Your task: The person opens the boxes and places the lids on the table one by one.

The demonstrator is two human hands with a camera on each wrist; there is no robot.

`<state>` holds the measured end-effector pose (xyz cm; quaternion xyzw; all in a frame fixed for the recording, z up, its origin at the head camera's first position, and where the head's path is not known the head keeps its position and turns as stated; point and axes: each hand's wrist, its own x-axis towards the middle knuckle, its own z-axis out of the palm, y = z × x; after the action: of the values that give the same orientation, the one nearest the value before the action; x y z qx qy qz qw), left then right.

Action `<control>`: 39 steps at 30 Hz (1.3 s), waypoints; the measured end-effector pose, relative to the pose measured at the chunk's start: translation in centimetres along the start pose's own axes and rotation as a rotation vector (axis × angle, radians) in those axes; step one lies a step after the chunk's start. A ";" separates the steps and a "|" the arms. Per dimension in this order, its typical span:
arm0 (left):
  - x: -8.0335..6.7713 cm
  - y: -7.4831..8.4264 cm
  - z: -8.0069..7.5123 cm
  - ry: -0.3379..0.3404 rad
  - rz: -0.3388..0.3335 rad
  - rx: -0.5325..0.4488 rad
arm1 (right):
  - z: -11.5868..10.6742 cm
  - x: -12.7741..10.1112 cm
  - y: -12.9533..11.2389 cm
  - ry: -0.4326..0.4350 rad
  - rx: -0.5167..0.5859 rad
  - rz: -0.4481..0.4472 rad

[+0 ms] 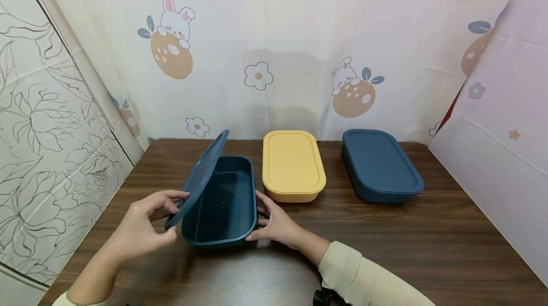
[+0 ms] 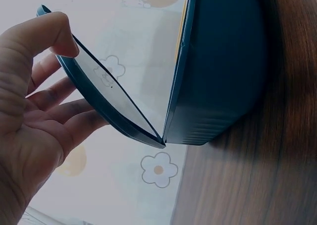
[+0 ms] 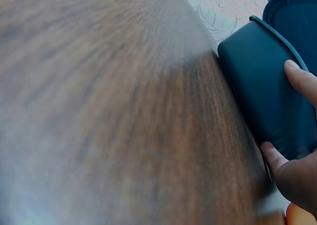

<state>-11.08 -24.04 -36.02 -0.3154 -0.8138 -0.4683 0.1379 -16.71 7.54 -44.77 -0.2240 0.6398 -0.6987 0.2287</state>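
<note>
A dark blue lunch box (image 1: 219, 243) stands uncovered on the left half of the table, its inside bare. Its blue lid (image 1: 204, 177) is tilted up along the left side, the far end meeting the box rim in the left wrist view. My left hand (image 1: 143, 222) pinches the lid's near end, thumb on one face and fingers on the other. Against the right wall of the box rests my right hand (image 1: 276, 222). In the right wrist view its thumb (image 3: 298, 81) lies near the rim, and another fingertip touches low on the wall.
A yellow lidded box (image 1: 293, 163) sits just right of the uncovered one. Farther right is another dark blue box (image 1: 383, 163) with its lid on. Behind the wooden table (image 1: 406, 244) hangs a patterned curtain (image 1: 291, 34); a flowered panel (image 1: 47, 153) borders the left side.
</note>
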 end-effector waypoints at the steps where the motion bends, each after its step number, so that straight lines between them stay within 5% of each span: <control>1: 0.0 0.0 0.0 0.001 -0.004 -0.004 | 0.0 0.0 0.0 0.000 0.001 0.000; 39: -1.1 -0.6 -1.3 0.125 -0.057 -0.049 | 0.0 0.1 0.2 0.008 -0.010 0.004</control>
<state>-10.71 -25.76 -36.28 -0.2653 -0.8005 -0.5107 0.1672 -16.74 7.49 -44.95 -0.2212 0.6446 -0.6959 0.2263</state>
